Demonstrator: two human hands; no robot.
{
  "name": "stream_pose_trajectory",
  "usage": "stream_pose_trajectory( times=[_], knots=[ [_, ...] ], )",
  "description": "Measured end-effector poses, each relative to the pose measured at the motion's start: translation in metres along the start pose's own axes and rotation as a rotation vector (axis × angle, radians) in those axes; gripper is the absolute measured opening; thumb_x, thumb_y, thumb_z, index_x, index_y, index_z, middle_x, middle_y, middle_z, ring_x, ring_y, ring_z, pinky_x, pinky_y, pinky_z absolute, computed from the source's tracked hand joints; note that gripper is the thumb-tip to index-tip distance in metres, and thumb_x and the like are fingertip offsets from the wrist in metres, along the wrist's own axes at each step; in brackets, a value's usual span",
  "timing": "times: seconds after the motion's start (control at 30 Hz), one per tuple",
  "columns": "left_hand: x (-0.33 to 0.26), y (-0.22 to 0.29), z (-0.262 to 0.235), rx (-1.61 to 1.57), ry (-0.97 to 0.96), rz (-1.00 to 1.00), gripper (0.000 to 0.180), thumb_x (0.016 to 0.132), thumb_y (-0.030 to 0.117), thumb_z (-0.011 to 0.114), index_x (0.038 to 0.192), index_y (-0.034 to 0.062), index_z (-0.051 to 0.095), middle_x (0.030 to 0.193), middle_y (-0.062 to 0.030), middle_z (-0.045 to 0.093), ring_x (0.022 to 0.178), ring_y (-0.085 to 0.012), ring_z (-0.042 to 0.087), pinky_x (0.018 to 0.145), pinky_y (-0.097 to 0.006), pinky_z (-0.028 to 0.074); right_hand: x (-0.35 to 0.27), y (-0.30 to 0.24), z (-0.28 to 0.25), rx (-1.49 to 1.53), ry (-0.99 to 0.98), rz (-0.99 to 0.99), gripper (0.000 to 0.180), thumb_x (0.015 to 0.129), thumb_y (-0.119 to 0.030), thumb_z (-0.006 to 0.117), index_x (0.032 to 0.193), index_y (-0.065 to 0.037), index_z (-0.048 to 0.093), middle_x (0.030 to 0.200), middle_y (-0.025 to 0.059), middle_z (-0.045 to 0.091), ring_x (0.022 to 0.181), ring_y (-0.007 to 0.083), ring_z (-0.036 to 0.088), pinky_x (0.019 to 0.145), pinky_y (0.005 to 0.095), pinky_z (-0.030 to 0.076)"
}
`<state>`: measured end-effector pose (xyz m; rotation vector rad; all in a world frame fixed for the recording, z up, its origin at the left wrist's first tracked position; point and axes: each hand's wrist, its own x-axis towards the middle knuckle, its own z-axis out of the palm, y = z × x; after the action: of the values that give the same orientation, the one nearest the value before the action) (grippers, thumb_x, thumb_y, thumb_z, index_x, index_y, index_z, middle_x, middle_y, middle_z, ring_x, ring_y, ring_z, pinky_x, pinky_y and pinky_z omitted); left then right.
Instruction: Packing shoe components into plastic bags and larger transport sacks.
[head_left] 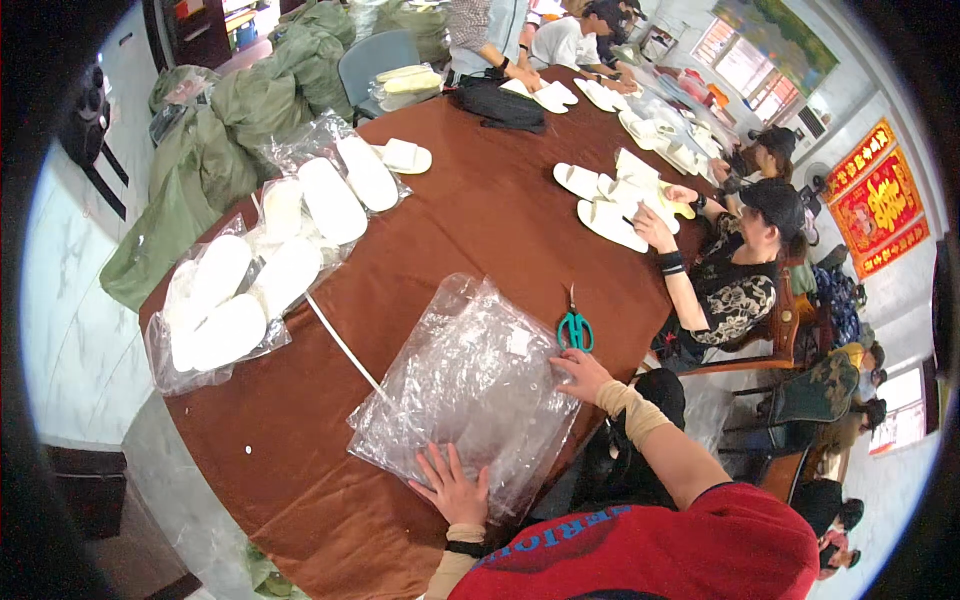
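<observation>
A stack of clear plastic bags (470,370) lies flat in front of me on the brown-covered table (470,215). My left hand (455,488) rests open on the bags' near edge, fingers spread. At their right edge is my right hand (583,377), its fingers apart and touching the plastic. Just beyond it lie scissors (575,330) with teal handles, their tips pointing away. A thin white strip (343,342) runs from the bagged slippers to the bags, its near end at the plastic.
White slippers (220,335) in clear bags are piled along the left edge. Several green sacks (250,120) stand beyond them. At the right, a person (745,265) handles white slippers (610,220). A black cloth (497,103) lies at the far end, where other people sit.
</observation>
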<state>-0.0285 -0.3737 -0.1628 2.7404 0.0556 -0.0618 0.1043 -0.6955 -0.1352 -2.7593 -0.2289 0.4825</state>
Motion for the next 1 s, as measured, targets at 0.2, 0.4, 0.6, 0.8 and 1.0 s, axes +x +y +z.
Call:
stream_pose_trajectory(
  times=[0.2,0.4,0.6,0.8,1.0],
  knots=[
    [0.01,0.0,0.0,-0.011,-0.025,-0.025,0.074,0.083,0.054,0.053,0.141,0.0117,0.036,0.153,-0.0119,0.019,0.141,-0.0373,0.011,0.105,-0.066,0.004,0.009,0.018,0.004,0.012,0.016,-0.088,0.065,0.072,-0.034,0.073,0.13,-0.016,0.05,0.127,0.0185,0.043,0.117,0.0366,0.044,0.1,0.0408,0.038],
    [0.011,-0.001,-0.003,-0.066,-0.06,0.006,0.072,0.083,0.047,0.055,0.143,0.0126,0.033,0.154,-0.0109,0.014,0.142,-0.0366,0.009,0.104,-0.069,0.006,0.011,0.004,-0.005,-0.009,-0.007,0.016,0.068,0.069,-0.019,0.075,0.13,-0.023,0.046,0.131,0.0139,0.039,0.119,0.0355,0.042,0.101,0.0428,0.038],
    [0.009,-0.01,-0.004,-0.067,-0.098,0.029,0.069,0.082,0.037,0.06,0.141,0.0132,0.034,0.154,-0.0104,0.013,0.142,-0.0361,0.006,0.103,-0.069,0.006,0.001,-0.013,-0.01,-0.042,0.036,0.046,0.063,0.07,-0.019,0.074,0.127,-0.023,0.048,0.127,0.0126,0.042,0.116,0.0361,0.045,0.098,0.0439,0.041],
    [0.009,-0.002,-0.014,0.015,-0.084,0.011,0.072,0.076,0.034,0.067,0.139,0.0181,0.037,0.153,-0.007,0.017,0.142,-0.0322,0.012,0.103,-0.069,0.008,0.003,-0.047,-0.034,-0.286,0.104,0.075,0.032,0.08,-0.021,0.062,0.111,-0.019,0.057,0.098,0.0096,0.056,0.098,0.0304,0.057,0.072,0.0432,0.052],
    [0.021,0.0,-0.027,0.088,-0.163,0.009,0.075,0.073,0.036,0.071,0.139,0.0235,0.038,0.153,-0.0028,0.019,0.141,-0.0295,0.015,0.102,-0.071,0.008,0.03,-0.013,-0.024,-0.181,-0.015,-0.329,0.038,0.08,-0.023,0.063,0.117,-0.024,0.053,0.101,0.0119,0.055,0.092,0.0332,0.06,0.075,0.0441,0.051]
  ],
)
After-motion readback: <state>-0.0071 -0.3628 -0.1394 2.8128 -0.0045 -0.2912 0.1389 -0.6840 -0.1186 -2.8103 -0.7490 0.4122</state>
